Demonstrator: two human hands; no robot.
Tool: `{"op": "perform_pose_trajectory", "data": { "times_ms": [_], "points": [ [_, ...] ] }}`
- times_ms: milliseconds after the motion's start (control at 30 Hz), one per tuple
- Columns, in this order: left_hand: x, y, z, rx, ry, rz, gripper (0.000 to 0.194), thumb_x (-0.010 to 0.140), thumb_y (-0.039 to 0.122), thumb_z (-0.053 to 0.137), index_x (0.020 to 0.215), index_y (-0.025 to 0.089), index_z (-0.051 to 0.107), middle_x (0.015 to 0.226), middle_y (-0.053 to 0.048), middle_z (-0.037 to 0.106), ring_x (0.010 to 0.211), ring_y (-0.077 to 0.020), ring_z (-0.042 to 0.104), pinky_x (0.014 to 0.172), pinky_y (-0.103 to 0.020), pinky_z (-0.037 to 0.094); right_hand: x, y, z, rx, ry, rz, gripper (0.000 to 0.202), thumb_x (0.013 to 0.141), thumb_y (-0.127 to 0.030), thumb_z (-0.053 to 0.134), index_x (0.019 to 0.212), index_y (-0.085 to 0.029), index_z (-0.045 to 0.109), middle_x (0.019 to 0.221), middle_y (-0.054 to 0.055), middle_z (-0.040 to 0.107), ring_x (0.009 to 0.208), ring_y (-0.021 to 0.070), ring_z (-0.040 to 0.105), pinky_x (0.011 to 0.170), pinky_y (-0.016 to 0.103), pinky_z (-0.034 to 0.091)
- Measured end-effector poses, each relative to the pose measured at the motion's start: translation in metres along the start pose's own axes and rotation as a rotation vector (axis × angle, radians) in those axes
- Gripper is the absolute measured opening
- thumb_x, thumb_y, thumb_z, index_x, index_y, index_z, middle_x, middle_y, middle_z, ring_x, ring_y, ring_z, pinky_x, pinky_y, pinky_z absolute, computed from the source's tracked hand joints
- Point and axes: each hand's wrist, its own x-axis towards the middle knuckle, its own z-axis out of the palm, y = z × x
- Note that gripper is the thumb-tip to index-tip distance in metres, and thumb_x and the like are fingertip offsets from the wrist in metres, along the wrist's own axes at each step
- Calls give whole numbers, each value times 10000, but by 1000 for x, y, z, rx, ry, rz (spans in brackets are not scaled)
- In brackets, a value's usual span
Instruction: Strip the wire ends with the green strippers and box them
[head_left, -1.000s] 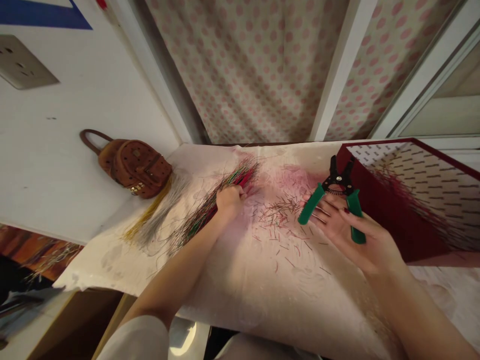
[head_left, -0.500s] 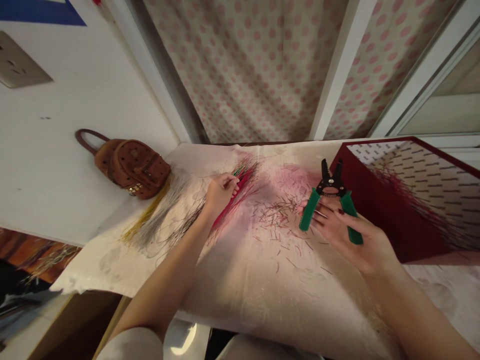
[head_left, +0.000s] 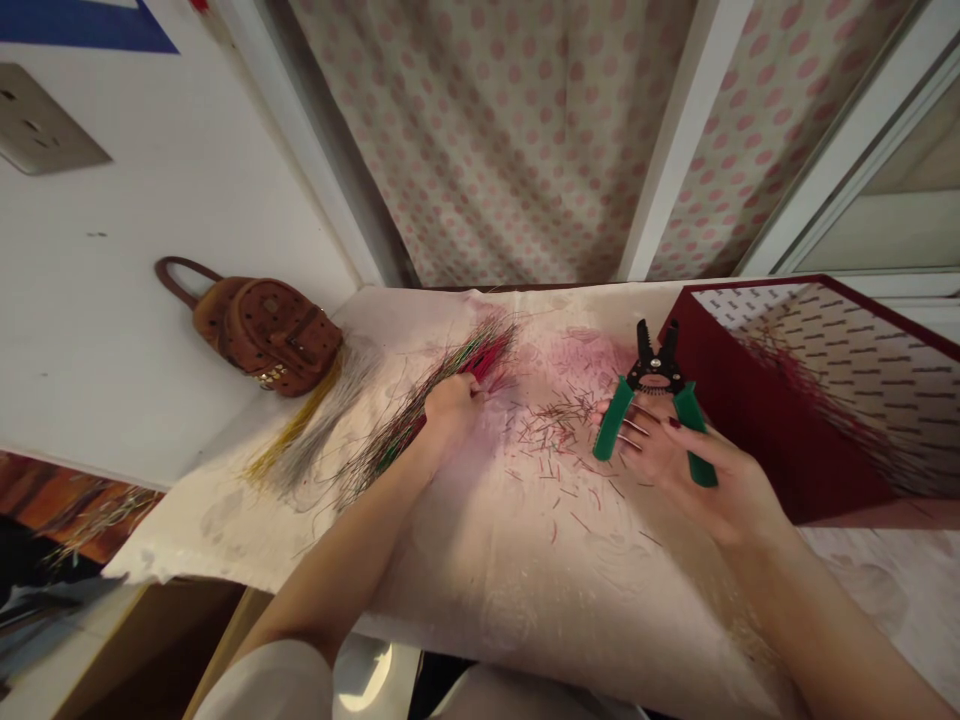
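Here, left of the red box (head_left: 742, 420), the half-open right hand (head_left: 686, 475) holds spread wire strippers (head_left: 655, 365); farther left, the curled left hand (head_left: 450, 402) touches red wires (head_left: 491, 356), grip unclear.

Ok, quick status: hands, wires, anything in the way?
Left hand at the red and green wires, grip hidden. Right hand holding green-handled strippers, jaws apart. Cut bits scattered between the hands.

No readable text — anywhere.

A pale-covered table (head_left: 510, 560) bears strands (head_left: 394, 432), clippings (head_left: 555, 425), brown backpack (head_left: 274, 335) and red box (head_left: 750, 425)
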Motion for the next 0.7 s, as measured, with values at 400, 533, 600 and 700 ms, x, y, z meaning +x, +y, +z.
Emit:
{"op": "perform_pose_trajectory", "data": {
  "times_ms": [400, 533, 600, 700],
  "points": [
    [-6, 5, -36, -424, 110, 325, 331, 1021, 325, 402, 953, 186, 695, 904, -44, 709, 779, -167, 598, 746, -269, 448, 0, -1, 7, 26, -19, 30, 189, 837, -293, 711, 1024, -316, 718, 1201, 29, 728, 1213, 307, 641, 1100, 532, 488],
    [-37, 30, -46, -683, -18, 417, 262, 990, 358, 511, 898, 167, 665, 821, -23, 652, 722, -139, 536, 670, -250, 401, 0, 0, 7, 28, -74, 86, 163, 863, -318, 692, 1017, -284, 735, 1112, 52, 733, 1170, 324, 656, 1065, 558, 514],
    [-55, 42, -45, -771, -144, 431, 273, 994, 377, 513, 881, 166, 643, 753, -2, 595, 654, -120, 478, 620, -245, 371, 1, 1, 8, 18, -67, 84, 156, 863, -318, 694, 1010, -287, 736, 1068, 54, 734, 1170, 325, 652, 1080, 561, 500],
    [-78, 55, -38, -838, -277, 430, 280, 1015, 385, 493, 886, 171, 620, 653, 32, 483, 598, -110, 422, 591, -246, 346, 2, 3, 11, 16, -28, 26, 217, 815, -301, 732, 1032, -316, 724, 1078, 35, 739, 1187, 316, 639, 1116, 554, 465]
  ]
}}
